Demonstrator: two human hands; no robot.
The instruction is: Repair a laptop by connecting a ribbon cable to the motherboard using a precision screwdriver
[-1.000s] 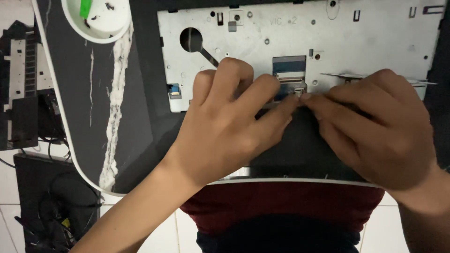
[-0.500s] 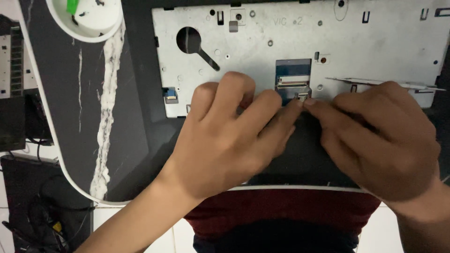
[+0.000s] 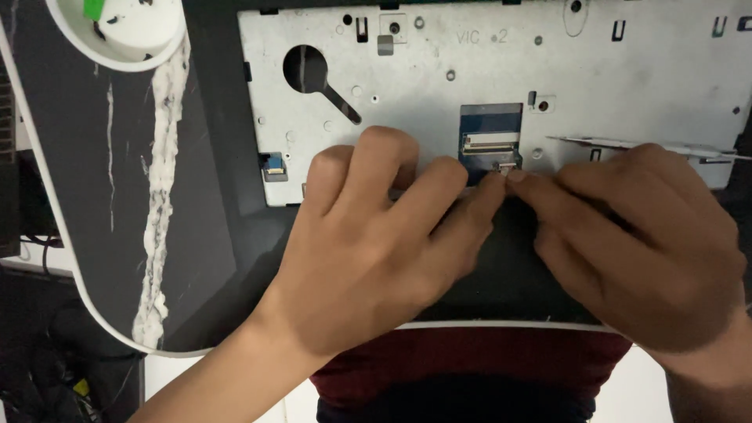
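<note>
White round bowl (image 3: 125,35) sits top left on the dark marbled counter (image 3: 94,204), cut off by the frame edge; inside, a green scrap and a few small dark bits, too small to tell what they are. Grey metal plate (image 3: 486,70) lies across the counter's upper part, with a round keyhole-shaped cutout, small slots and screw holes. Blue flex-cable patch (image 3: 491,129) sits at the plate's lower middle, a pale connector strip across it. Left hand (image 3: 376,235) and right hand (image 3: 642,235) meet just below that patch, fingers (image 3: 486,196) narrowed to a pinch, tips touching at a tiny tab on the connector's lower edge; whether they actually grip it, cannot tell. Hands hide the plate's lower edge and most of the black panel (image 3: 501,274) beneath. Small blue-tipped connector (image 3: 274,164) at the plate's left edge. Thin white strip (image 3: 627,143) runs off right, its near end hidden behind the right hand. Dark clutter lower left, unclear.
</note>
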